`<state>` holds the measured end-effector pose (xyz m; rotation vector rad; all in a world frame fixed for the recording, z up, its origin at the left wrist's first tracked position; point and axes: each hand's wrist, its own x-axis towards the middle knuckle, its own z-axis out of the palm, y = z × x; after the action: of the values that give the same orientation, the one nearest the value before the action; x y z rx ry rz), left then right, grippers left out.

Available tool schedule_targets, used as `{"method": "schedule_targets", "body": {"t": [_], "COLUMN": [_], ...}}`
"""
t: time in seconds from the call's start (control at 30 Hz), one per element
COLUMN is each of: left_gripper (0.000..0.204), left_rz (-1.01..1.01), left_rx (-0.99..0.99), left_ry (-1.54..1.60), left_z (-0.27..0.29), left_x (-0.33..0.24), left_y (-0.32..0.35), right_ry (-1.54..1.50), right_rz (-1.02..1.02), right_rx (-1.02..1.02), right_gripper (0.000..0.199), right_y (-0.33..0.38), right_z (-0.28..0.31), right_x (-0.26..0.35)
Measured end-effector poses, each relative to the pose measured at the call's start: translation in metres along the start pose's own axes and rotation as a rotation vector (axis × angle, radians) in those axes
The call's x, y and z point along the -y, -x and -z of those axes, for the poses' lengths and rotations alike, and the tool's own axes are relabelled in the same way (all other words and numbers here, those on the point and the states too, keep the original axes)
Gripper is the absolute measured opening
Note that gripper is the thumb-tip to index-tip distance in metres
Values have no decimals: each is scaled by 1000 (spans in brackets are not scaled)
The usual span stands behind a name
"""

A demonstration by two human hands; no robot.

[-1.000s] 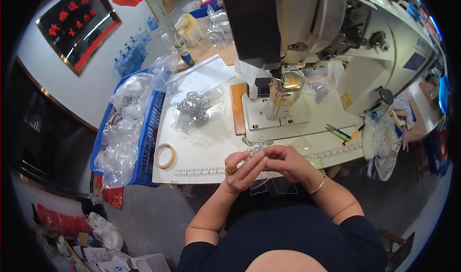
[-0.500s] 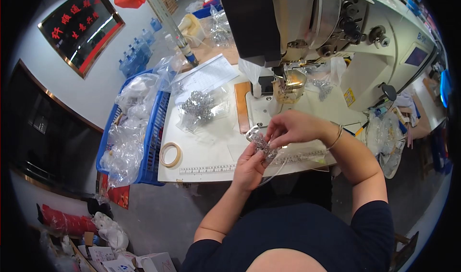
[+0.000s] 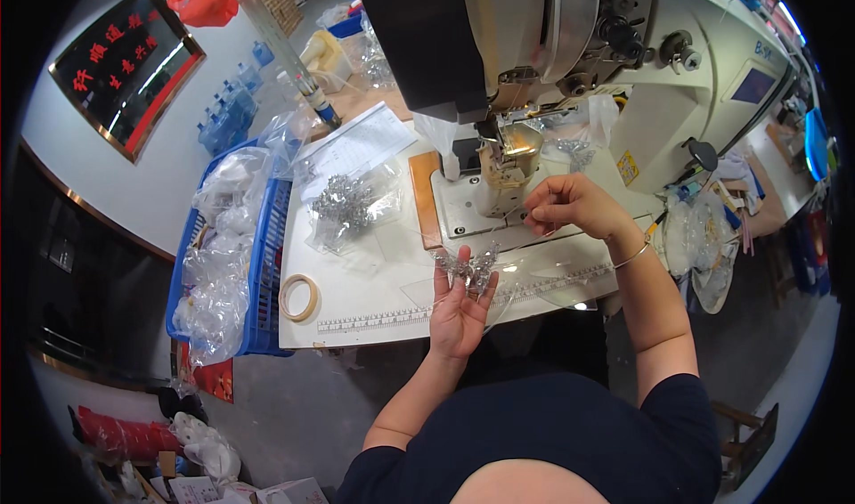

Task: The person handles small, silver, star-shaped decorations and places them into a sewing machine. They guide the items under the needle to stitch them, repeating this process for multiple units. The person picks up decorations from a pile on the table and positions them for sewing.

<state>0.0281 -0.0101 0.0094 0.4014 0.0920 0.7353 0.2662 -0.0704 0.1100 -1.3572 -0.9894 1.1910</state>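
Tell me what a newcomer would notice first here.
The big sewing machine dominates the upper middle and right. In front of it, the left hand holds a glittering silvery piece, with the right hand nearer the machine. At left, a blue basket is piled with clear plastic.

A white table (image 3: 361, 274) carries a sewing machine (image 3: 704, 103) toward its far right. At its near left corner lies a tape roll (image 3: 313, 301), with a ruler strip (image 3: 383, 320) running rightward along the near edge. Farther back rests a clear bag of silvery pieces (image 3: 346, 203); beyond it lies a paper sheet (image 3: 367, 139). A brown strip (image 3: 426, 203) sits just left of the machine's metal plate (image 3: 452, 208).
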Motion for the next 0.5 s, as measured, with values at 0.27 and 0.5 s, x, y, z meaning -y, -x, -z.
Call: {"method": "schedule_targets", "body": {"t": [0.27, 0.5], "left_gripper": [48, 48], "left_rz": [-8, 17], "left_rx": [-16, -2], "left_ry": [-5, -19], "left_z": [-2, -2], "left_x": [1, 4], "left_y": [4, 3], "right_ry": [29, 849], "right_rz": [69, 828], "right_rx": [-60, -367], "right_gripper": [14, 20], "right_y": [-3, 3], "right_z": [-1, -67], "right_x": [-10, -4]}}
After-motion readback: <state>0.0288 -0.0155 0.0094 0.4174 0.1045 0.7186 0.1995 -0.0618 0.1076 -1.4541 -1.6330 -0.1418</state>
